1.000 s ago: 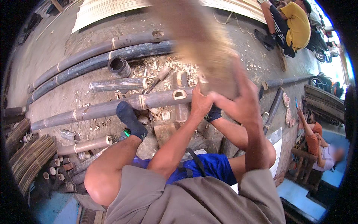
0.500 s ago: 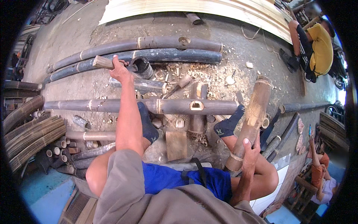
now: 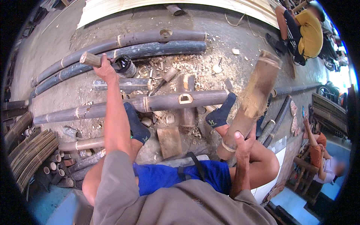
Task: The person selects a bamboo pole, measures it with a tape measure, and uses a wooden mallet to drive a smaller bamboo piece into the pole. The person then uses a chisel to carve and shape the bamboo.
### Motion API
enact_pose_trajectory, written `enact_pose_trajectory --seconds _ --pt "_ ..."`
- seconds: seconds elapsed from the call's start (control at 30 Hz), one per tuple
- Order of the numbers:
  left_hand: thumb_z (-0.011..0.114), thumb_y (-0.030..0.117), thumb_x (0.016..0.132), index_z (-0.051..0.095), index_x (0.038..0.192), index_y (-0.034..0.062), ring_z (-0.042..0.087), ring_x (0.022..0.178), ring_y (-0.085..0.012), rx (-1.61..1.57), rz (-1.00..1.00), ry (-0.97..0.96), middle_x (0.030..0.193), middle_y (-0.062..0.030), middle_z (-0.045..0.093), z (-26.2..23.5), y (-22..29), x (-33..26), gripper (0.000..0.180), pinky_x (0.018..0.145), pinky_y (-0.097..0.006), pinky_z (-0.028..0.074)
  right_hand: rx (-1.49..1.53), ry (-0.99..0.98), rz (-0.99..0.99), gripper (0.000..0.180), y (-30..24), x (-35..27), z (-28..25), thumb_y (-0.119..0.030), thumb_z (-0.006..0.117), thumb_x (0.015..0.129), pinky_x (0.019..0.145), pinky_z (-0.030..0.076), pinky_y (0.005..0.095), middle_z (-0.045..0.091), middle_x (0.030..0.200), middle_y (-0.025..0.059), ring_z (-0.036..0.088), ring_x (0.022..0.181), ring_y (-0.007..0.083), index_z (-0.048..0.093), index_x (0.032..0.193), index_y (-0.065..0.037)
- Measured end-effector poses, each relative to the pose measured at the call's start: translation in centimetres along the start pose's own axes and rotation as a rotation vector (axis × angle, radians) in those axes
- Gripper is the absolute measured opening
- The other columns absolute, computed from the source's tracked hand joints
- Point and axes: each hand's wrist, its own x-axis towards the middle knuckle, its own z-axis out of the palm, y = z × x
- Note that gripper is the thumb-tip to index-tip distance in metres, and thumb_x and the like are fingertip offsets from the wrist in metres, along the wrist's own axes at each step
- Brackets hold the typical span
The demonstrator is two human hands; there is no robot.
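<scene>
My left hand [image 3: 107,70] is closed around a tool by its thick wooden handle [image 3: 90,59], above the far bamboo poles. The tool's far end is hard to make out beside a dark, open-topped container [image 3: 125,66]. On the right, my right hand [image 3: 244,144] grips the lower part of a thick bamboo tube [image 3: 258,88], which slants up and away with a frayed, pale patch on its side. Across the floor before me lies a long bamboo pole [image 3: 161,103] with a cut opening [image 3: 185,98], resting over a shorter bamboo piece [image 3: 186,116].
A wooden-handled chisel [image 3: 165,79] and pale chips [image 3: 210,62] lie beyond the pole. Two long bamboo poles [image 3: 138,37] stretch behind them. Split bamboo bundles [image 3: 33,153] stand left; a wooden block [image 3: 168,142] is between my feet. People sit at right, one in yellow [image 3: 309,32].
The view has shifted, so the floor things appear further left. The bamboo tube in my right hand has been raised somewhat. My left hand keeps its hold on the wooden handle.
</scene>
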Motion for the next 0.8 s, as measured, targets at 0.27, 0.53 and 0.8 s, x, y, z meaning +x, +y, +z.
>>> enact_pose_trajectory --seconds 0.27,0.53,0.8 --pt "0.071 0.018 0.092 0.058 0.092 0.0034 0.057 0.06 -0.0176 -0.211 -0.339 -0.191 0.068 -0.0073 0.058 -0.2 2.0 -16.1 0.02 0.06 -0.036 0.052 -0.095 -0.105 0.043 0.099 -1.1 -1.2 2.2 -0.02 0.078 0.084 0.111 0.045 0.0374 0.059 0.142 0.0179 0.059 0.127 0.024 0.026 0.164 0.004" --pt "0.073 0.016 0.092 0.056 0.101 0.0033 0.058 0.061 -0.0169 -0.21 -0.603 -0.251 0.075 -0.0067 0.061 -4.2 -0.8 -25.4 0.023 0.059 -0.035 0.052 -0.178 -0.244 0.018 0.1 -1.3 -3.2 3.4 -0.015 0.078 0.084 0.118 0.04 0.0388 0.053 0.151 0.0199 0.053 0.137 0.0259 0.023 0.165 0.006" --pt "0.071 0.014 0.094 0.057 0.097 0.0037 0.061 0.063 -0.0195 -0.126 -0.579 -0.349 0.073 -0.008 0.062 -5.1 -0.8 -25.7 0.017 0.06 -0.034 0.05 -0.379 -0.401 -0.246 0.101 -3.9 -0.4 5.9 -0.019 0.079 0.083 0.114 0.045 0.0398 0.055 0.15 0.0268 0.056 0.138 0.0321 0.024 0.164 0.005"
